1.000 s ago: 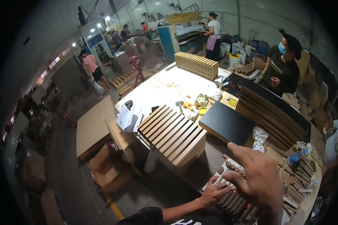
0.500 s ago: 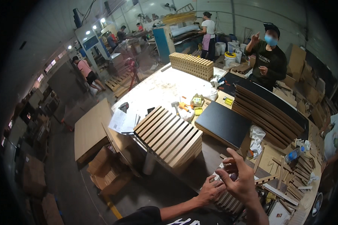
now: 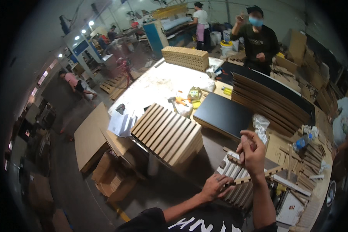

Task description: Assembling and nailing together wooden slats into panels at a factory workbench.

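Note:
My left hand [image 3: 217, 187] is closed round the near end of a notched wooden strip [image 3: 261, 175], which slants up to the right. Behind that strip, my right hand [image 3: 253, 151] is raised with its fingers curled together; whatever they may hold is hidden. Beneath both hands lies a slatted stack [image 3: 239, 195] of wood with pale and dark bars. A larger block of slatted wooden panels [image 3: 166, 133] stands to the left of my hands, on the corner of the white-topped table [image 3: 154, 87].
Beyond my hands lies a black-topped board [image 3: 223, 116], beside curved dark panels [image 3: 270, 104]. Loose wood strips [image 3: 307, 166] and a water bottle [image 3: 302, 142] are at right. A hammer [image 3: 173, 103] rests on the table. A masked person [image 3: 259, 42] stands across it.
The view has shifted. My right hand has risen off the left one and its fingers have curled in. The notched strip now shows clearly by my left hand.

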Motion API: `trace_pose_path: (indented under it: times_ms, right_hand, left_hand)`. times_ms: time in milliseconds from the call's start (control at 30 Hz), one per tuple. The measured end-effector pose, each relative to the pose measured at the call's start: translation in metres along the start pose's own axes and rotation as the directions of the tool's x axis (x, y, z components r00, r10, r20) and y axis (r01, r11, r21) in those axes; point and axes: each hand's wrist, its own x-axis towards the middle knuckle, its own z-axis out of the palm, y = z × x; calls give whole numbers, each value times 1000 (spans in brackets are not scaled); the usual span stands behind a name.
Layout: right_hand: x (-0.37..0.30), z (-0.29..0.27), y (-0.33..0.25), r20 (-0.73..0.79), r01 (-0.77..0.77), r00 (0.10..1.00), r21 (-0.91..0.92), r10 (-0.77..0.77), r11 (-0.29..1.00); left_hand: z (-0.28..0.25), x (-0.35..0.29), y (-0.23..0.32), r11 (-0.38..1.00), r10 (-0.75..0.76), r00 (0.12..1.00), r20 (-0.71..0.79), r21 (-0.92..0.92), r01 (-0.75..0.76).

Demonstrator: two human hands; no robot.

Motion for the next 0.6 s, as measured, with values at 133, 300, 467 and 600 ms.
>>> trace_pose_path:
  times_ms: [133, 300, 467, 600]
  right_hand:
    - [-4, -18, -46, -158, 122, 980, 0, -120, 993]
    - [-47, -40, -49, 67, -63, 993, -405, 99, 912]
    - [-86, -41, 85, 98, 38, 994, -674, 38, 737]
    - [-112, -18, 118, 36, 119, 989, -777, -145, 619]
  left_hand:
    - [-3, 9, -28, 997, 74, 997, -34, -32, -75]
    - [-31, 28, -24, 991, -71, 988, 138, -99, 86]
    - [-19, 19, -51, 944, -79, 978, 195, -302, 136]
    - [-20, 13, -44, 935, -92, 961, 259, -310, 173]
